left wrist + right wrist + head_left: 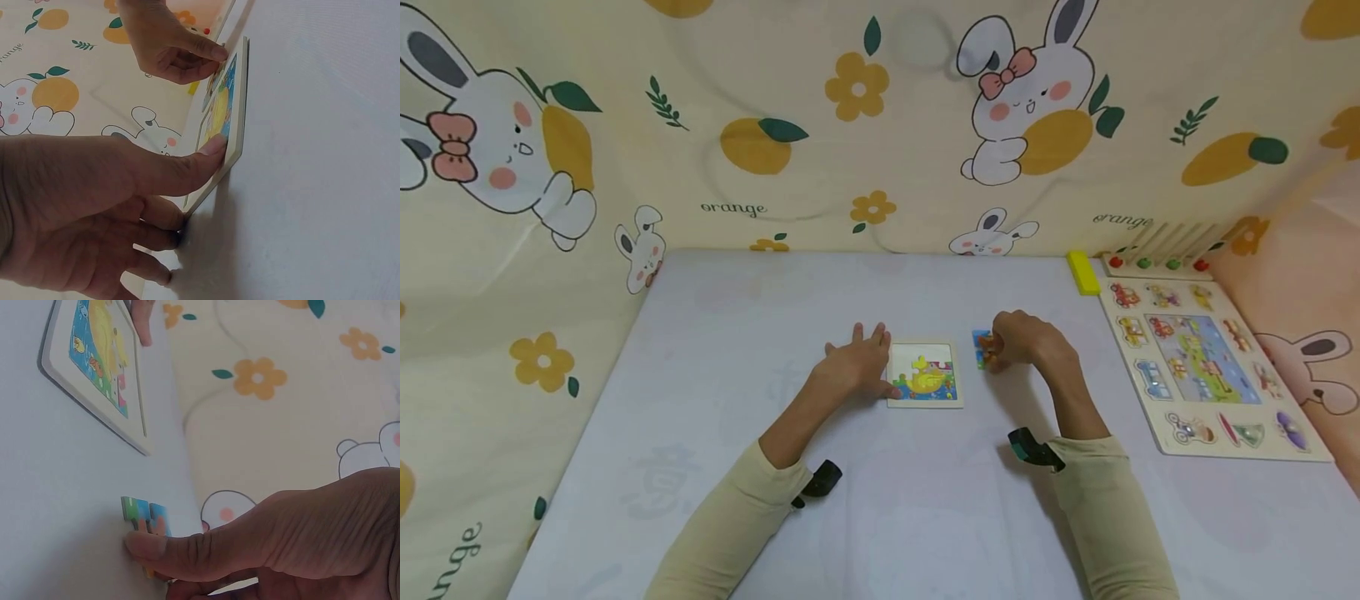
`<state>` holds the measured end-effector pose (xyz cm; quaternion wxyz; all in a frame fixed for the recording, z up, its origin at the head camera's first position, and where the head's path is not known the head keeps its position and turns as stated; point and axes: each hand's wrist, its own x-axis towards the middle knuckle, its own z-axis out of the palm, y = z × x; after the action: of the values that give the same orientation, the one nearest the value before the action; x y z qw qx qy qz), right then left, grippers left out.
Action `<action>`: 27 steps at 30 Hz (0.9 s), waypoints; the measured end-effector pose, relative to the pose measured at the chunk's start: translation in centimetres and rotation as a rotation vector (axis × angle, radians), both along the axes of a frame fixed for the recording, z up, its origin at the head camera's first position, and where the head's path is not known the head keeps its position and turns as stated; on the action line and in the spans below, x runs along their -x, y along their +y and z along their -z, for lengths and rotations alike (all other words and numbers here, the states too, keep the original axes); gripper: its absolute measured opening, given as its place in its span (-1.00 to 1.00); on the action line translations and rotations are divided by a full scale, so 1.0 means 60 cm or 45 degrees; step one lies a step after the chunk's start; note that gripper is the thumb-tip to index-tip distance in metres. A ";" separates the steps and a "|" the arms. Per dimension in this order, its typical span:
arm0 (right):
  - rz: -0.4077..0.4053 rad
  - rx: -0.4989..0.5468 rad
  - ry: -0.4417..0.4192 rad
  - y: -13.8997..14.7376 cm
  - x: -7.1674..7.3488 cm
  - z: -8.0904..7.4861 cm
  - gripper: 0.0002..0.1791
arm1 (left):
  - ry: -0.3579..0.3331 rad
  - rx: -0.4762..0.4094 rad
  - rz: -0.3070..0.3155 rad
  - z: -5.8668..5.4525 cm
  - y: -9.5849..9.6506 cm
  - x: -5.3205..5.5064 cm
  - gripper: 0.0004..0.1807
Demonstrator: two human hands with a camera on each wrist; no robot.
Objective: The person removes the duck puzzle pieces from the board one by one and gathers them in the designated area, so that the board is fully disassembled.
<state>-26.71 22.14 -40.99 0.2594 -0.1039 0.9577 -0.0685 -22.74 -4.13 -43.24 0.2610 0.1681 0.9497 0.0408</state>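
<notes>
A square puzzle board (925, 404) with a pale rim lies on the table, its yellow duck picture partly filled in and a white gap across the top. My left hand (857, 367) rests at its left side, thumb (194, 169) over the rim and the other fingers spread along the edge and table. To the right of the board, my right hand (1026, 337) pinches small blue, green and orange puzzle pieces (139, 509) close over the table. The thumb covers part of them, and the fingertips behind are hidden.
At the right lies a large wooden board (1172, 425) with vehicle and toy pictures. Behind it stands a strip with thin rods (1157, 242) and red and green knobs. A yellow block (1083, 273) lies beside them. Patterned cloth (820, 200) hangs along the table's back.
</notes>
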 end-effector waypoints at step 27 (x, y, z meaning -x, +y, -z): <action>-0.305 0.472 0.092 -0.080 -0.021 0.002 -0.66 | -0.046 0.019 0.001 0.001 -0.003 0.005 0.12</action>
<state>-25.42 17.34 -41.09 0.2076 -0.2654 0.9182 -0.2083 -23.01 -4.30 -43.32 0.2793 0.1657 0.9451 0.0367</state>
